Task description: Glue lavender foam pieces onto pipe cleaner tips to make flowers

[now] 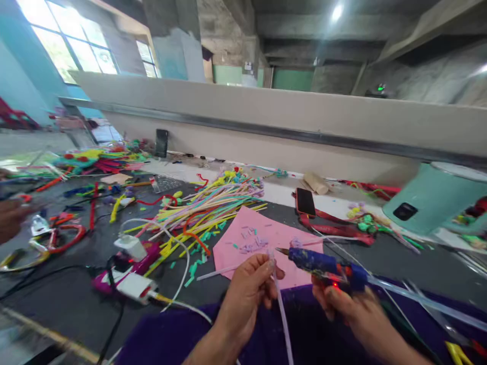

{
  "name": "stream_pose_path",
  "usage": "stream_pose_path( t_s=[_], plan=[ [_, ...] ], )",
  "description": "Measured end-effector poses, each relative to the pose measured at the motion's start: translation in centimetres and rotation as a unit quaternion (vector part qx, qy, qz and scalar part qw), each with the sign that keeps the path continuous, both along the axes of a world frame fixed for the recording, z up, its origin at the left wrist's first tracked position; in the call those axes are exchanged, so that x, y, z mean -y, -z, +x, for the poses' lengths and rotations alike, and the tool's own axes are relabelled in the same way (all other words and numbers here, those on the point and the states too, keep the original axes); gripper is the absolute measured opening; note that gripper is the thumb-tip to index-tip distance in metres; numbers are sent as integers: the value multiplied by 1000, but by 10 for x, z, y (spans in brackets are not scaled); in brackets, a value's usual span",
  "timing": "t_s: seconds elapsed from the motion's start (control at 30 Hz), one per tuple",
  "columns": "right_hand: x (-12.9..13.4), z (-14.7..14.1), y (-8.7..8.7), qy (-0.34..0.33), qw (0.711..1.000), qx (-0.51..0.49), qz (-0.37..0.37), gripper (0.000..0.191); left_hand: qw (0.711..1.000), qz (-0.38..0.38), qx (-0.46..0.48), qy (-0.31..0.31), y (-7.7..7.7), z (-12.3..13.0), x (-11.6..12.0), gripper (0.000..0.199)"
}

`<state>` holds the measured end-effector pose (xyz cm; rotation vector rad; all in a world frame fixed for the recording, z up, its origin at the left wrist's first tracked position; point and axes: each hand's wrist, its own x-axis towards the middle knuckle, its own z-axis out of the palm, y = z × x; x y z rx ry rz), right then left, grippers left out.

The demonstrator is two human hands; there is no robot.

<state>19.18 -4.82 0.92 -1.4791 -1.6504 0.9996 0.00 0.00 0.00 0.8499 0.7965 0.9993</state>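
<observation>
My left hand (253, 284) pinches the upper end of a pale lilac stem (282, 314), which hangs down toward my lap. In my right hand (342, 301) is a blue glue gun (317, 262) with a red light lit. Its metal nozzle points left, close to the top of the stem; whether they touch is hard to tell. Behind both hands lies a pink sheet (236, 228) with small lilac pieces (256, 244) scattered on it. A clear glue stick (426, 299) sticks out of the gun's rear.
A bundle of coloured stems (205, 208) lies behind the sheet at left. Nearer are a power strip (125, 279) and cables. A phone (305, 202) and a green container (429, 197) stand to the right. Another person's hand (11, 218) is at the far left.
</observation>
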Motion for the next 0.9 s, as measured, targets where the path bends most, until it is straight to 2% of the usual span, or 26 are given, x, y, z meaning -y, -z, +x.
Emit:
stream_pose_path(
  t_s=[0.13,0.9],
  plan=[
    [5,-7,-2,30,999,-10,4,40,1000,-6,4,2,-1,0,0,19],
    [3,-4,0,19,998,53,-6,41,1000,-2,24,9,3,-2,-2,18]
  ],
)
